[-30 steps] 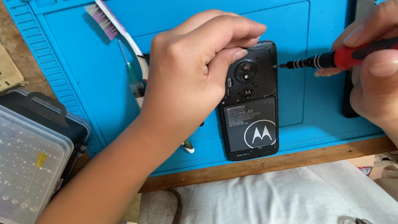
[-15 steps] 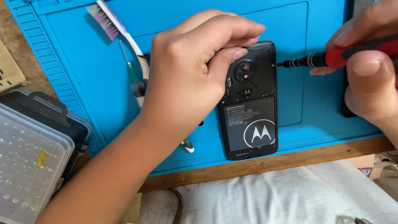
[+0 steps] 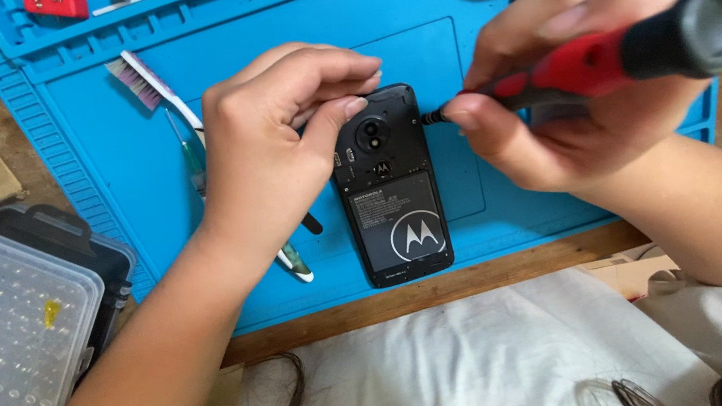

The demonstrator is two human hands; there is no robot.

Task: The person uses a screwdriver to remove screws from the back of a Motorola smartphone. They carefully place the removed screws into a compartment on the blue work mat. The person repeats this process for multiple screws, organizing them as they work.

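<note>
On the blue repair mat (image 3: 141,129), the left hand (image 3: 280,139) pins an opened black smartphone (image 3: 388,186); the right hand (image 3: 551,106) grips a red-handled screwdriver (image 3: 600,59) at its upper-right edge, best kept square and pressed lightly.

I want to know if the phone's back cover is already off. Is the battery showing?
Yes, the phone lies with its back open on the blue mat, its dark battery exposed below the camera.

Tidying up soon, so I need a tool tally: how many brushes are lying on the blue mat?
1: a toothbrush lies on the blue mat, left of the left hand, bristles toward the far edge. Others may be hidden beneath the hands.
</note>
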